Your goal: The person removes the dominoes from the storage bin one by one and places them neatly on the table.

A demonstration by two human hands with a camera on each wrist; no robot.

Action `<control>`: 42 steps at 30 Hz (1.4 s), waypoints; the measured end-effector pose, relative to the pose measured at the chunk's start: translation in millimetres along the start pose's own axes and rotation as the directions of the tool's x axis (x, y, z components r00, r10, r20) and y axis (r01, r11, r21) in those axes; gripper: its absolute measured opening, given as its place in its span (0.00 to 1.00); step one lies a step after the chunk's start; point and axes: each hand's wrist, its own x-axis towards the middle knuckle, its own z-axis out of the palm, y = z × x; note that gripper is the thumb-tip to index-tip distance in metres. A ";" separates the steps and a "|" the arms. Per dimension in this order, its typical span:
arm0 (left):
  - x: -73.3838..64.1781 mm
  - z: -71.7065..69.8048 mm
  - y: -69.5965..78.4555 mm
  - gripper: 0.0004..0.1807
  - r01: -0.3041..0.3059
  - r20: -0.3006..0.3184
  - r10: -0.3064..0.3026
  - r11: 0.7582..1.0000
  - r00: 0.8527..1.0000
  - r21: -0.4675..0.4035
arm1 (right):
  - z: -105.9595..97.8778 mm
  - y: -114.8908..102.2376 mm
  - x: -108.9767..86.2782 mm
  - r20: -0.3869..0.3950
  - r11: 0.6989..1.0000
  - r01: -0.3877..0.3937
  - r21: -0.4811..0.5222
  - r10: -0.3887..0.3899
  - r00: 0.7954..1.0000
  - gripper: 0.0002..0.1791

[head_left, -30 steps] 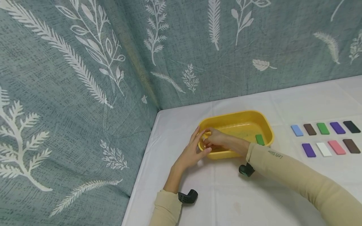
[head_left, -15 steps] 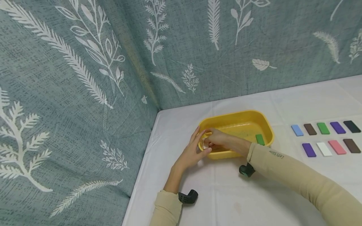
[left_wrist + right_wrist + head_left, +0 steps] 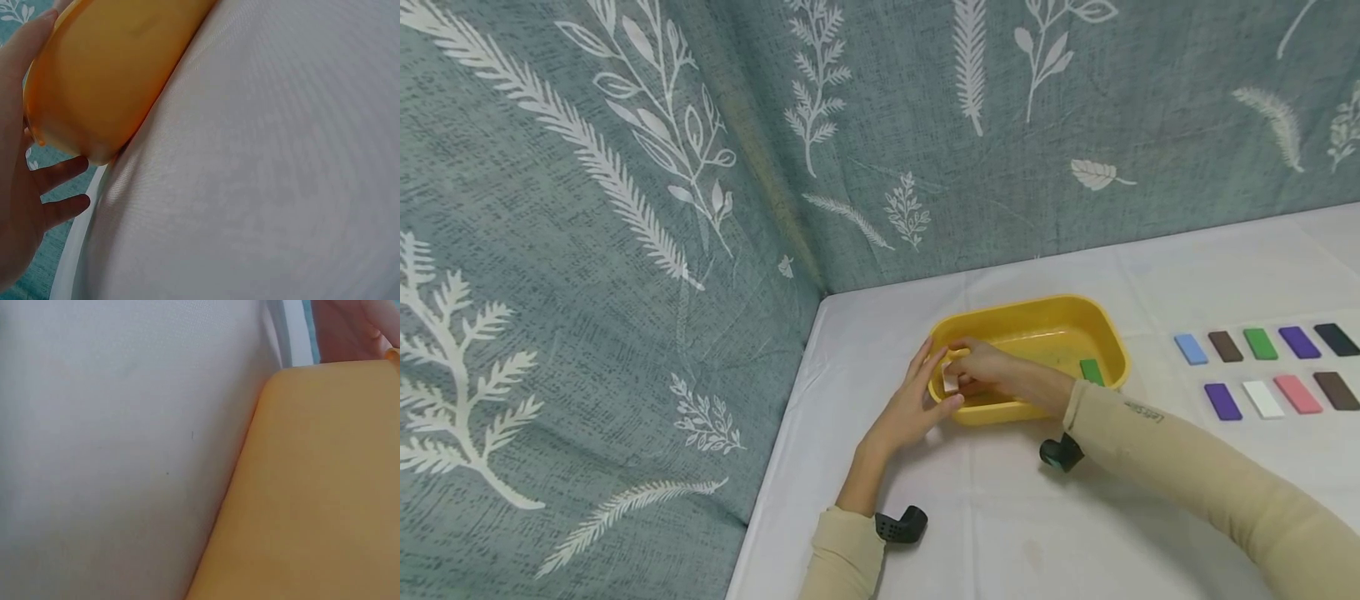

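Note:
A yellow tub (image 3: 1045, 308) stands on the white cloth. My left hand (image 3: 910, 408) holds the tub's left end, thumb by the near rim and index finger reaching over the edge. In the left wrist view two other fingers (image 3: 65, 206) extend apart beside the tub's end. My right hand (image 3: 988, 367) reaches into the tub and pinches a small white rectangular block (image 3: 951, 379) at the left end. Its fingertips are partly hidden. A green block (image 3: 1091, 372) leans inside the tub's right end, partly covered by the right forearm.
To the tub's right, flat blocks lie in two rows: light blue (image 3: 1191, 349), brown, green, purple and black behind; purple (image 3: 1222, 402), white, pink (image 3: 1297, 394) and brown in front. A patterned curtain (image 3: 1000, 183) hangs behind and at left. Each wrist wears a black camera (image 3: 904, 525).
The white block, mostly hidden before, shows more clearly at the tub's left end, between my right fingers. My left hand and the tub stay nearly where they were.

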 end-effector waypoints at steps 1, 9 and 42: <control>0.3 0.4 -0.1 0.47 0.001 0.001 -0.001 1.000 1.000 0.003 | -0.8 -0.4 -1.0 -0.002 1.000 0.001 0.000 -0.001 1.000 0.36; 0.7 1.5 0.5 0.48 -0.008 -0.004 0.008 1.000 1.000 0.008 | -14.5 0.0 -4.8 -0.005 0.999 0.027 0.020 -0.027 1.000 0.36; -0.2 -0.4 -0.8 0.47 -0.023 -0.014 0.023 1.000 1.000 0.002 | -103.8 -14.2 -60.2 0.070 0.990 0.078 -0.117 -0.070 0.995 0.33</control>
